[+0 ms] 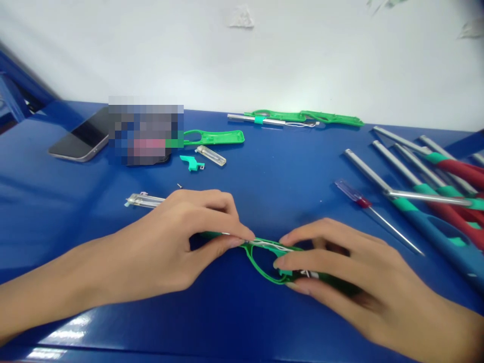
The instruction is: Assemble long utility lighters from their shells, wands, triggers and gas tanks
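Note:
A green lighter handle shell (pixel 260 275) with an oval loop lies low over the blue table between my hands. White wires (pixel 278 246) run along its upper edge, and a teal piece (pixel 284 262) sits inside it. My left hand (pixel 204 237) pinches the shell's upper edge near the wires with thumb and forefinger. At the other end, my right hand (pixel 340 267) has its fingers wrapped round the shell, hiding that part. Just beyond my left hand lies a clear fuel tank (pixel 145 200), partly covered by the hand. A small screw (pixel 180 186) rests nearby.
Ahead are another green shell (pixel 223 137), a teal trigger (pixel 192 163), a clear tank (pixel 212 155) and a metal lighter tube (pixel 242 119) with wires. A phone (pixel 81 138) lies left. On the right are a screwdriver (pixel 363 202) and several long lighters (pixel 427 222). A white wall (pixel 189 55) stands behind.

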Demonstrator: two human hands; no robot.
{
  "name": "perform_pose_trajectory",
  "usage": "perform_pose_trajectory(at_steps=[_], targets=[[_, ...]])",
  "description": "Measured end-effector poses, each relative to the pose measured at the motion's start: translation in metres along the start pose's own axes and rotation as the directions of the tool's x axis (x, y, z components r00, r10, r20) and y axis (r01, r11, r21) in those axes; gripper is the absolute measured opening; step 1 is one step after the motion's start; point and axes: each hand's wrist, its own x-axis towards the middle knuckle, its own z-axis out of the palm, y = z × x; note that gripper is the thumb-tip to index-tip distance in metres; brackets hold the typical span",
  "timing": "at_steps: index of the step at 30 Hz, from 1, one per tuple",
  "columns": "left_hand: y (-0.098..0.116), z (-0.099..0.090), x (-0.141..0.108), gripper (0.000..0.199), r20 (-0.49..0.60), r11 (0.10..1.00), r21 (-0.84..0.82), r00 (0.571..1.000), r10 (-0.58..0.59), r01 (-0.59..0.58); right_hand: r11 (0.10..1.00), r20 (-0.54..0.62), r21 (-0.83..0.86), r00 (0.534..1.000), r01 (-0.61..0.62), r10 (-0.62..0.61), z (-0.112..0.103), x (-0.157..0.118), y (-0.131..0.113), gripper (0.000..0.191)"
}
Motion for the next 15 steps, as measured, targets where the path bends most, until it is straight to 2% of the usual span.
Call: perform_pose_trajectory(at_steps=[5,15], targets=[[0.0001,0.0013,0.0004,0.03,0.014,0.997,-0.062,0.999,-0.052,0.052,1.0,0.01,0.004,1.0,-0.001,0.001,0.0001,-0.0003,-0.0001,0.025],[0.0017,0.0076,0.0019,0.026,-0.054,0.994,-0.066,0.994,-0.093,0.089,1.0,0.008,0.008,1.0,-0.002,0.002,0.0002,-0.0016,-0.0002,0.024]])
